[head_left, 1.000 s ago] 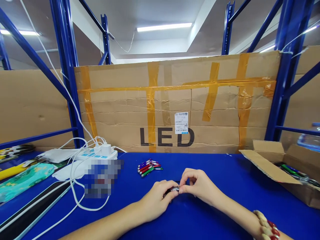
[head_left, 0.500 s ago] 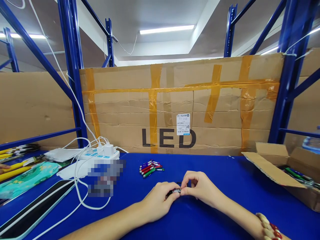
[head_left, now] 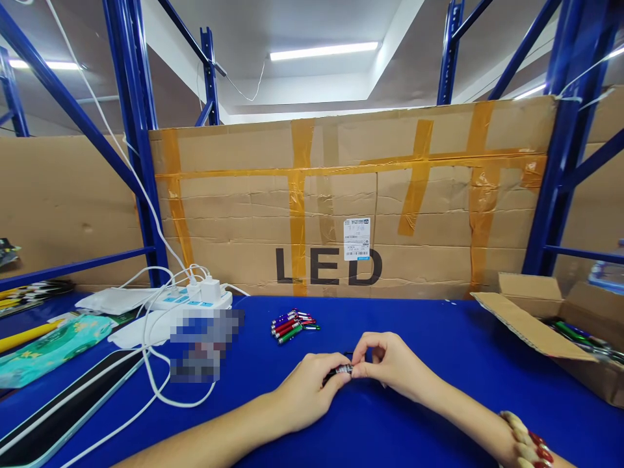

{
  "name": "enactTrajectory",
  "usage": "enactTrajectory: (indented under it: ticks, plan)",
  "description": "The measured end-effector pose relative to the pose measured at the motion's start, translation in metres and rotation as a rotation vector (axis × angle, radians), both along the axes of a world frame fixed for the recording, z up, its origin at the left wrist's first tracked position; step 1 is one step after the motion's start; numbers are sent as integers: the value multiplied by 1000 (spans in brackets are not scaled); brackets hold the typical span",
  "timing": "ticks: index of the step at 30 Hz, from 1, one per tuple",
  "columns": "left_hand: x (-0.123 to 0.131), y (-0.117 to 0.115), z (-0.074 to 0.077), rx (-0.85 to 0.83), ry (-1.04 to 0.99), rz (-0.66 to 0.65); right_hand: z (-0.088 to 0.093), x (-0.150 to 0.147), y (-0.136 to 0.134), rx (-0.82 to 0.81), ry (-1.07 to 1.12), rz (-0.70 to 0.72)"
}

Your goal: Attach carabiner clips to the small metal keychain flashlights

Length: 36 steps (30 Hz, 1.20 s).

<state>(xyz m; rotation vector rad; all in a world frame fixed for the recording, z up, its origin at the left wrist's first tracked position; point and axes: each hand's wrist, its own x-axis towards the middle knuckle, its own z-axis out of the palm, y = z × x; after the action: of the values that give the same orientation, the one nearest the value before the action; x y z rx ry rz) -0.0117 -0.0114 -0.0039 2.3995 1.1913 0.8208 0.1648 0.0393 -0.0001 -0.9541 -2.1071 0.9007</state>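
Observation:
My left hand [head_left: 312,391] is closed round a small black cylinder with a silver end [head_left: 343,369], held just above the table. Against that silver end, my right hand [head_left: 379,359] has thumb and forefinger pinched together. Whatever sits between the right fingertips is hidden. Farther back on the blue table lies a small pile of shiny metallic cylinders [head_left: 293,326] in purple, red and green, apart from both hands.
At right stands an open cardboard box [head_left: 541,338] with dark and green slim items inside. To the left are a white power strip [head_left: 221,300] with looping cables, a black-screened tablet [head_left: 63,406] and a teal patterned packet [head_left: 63,344]. Cardboard [head_left: 234,214] walls the back.
Both hands keep nearly the same pose at the cylinder. At the far left, another person's hand has left view, and a dark item now shows above the table there. The view has shifted slightly.

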Motion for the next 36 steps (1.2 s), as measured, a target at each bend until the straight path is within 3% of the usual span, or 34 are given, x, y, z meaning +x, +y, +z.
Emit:
enactTrajectory:
  ticks: [22,36]
  plan:
    - [0,0,0,7,-19,6,0,0,-1,-25,24,5]
    - [-1,-2,3,30,21,-9,2,-1,1,-276,110,46]
